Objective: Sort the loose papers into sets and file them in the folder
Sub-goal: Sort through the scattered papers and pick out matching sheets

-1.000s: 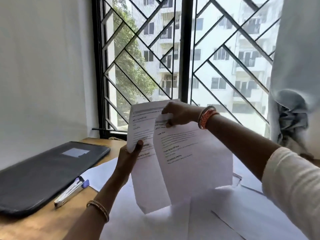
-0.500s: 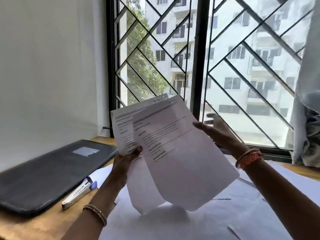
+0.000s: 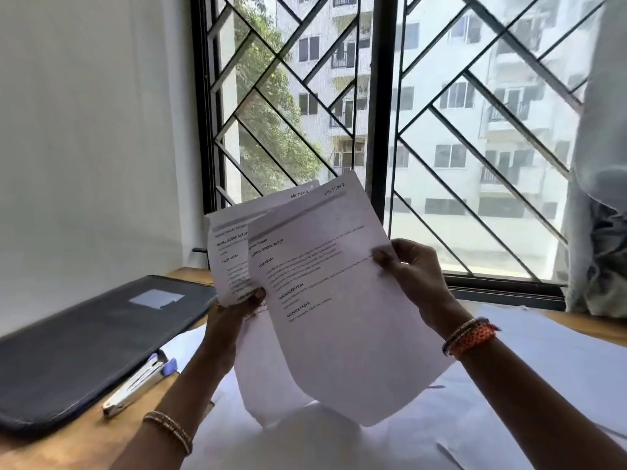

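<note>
Two printed sheets are held up in front of the window. The front sheet [image 3: 342,300], headed "Section 2", overlaps the rear sheet [image 3: 230,252]. My left hand [image 3: 227,317] pinches both sheets at their left edge, thumb on the print. My right hand [image 3: 414,273] pinches the right edge of the front sheet between thumb and fingers. A closed dark folder [image 3: 84,340] with a pale label lies flat on the wooden table at the left. Several loose white papers [image 3: 339,442] cover the table under my arms.
A silver and blue stapler [image 3: 135,385] lies by the folder's near edge. The barred window [image 3: 380,130] stands right behind the table, a white wall at the left, a pale curtain [image 3: 600,198] at the right.
My right hand has left the top of the front sheet and now pinches its right edge. Both sheets have risen and tilted, with their headings showing.
</note>
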### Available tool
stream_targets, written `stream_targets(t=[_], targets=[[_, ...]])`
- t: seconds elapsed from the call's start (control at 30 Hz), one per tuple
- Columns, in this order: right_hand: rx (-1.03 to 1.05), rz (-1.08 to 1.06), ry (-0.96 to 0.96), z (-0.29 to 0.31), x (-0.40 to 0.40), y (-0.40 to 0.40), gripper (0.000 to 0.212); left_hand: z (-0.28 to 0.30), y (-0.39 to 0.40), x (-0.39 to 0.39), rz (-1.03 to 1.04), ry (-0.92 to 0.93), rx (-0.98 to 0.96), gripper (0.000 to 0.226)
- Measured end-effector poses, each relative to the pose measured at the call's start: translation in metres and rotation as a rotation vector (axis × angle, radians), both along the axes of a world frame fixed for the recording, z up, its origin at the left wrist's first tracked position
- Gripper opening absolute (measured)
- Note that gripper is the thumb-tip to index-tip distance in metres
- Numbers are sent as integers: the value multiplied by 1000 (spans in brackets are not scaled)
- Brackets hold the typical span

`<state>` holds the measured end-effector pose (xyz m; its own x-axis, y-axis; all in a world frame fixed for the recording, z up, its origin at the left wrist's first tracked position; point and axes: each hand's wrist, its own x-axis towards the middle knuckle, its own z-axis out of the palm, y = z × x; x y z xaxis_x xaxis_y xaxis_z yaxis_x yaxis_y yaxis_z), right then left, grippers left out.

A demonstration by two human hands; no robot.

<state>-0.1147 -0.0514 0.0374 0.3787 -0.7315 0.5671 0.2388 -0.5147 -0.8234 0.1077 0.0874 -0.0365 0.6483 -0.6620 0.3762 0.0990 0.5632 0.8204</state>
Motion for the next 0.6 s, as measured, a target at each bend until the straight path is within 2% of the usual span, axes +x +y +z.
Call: stream_targets(t=[0.23,0.27,0.33,0.4,0.53,0.6], targets=[[90,55,0,-3,-3,-1,5,1,2,-5,16,-19,11,36],[116,96,40,-2,-5,-1,2,1,3,-5,17,-23,11,36],[140,212,186,0,-14,-5,17,1,3,-4,28,-27,19,36],[127,282,295,1,-25,-8,24,1,4,-2,52,-35,36,36],[113,118,243,3,-48,-21,18,-1,-2,-4,69,-8,91,47],[101,22,223,2,-59,-27,13,-4,-8,-8,26,-5,97,45]])
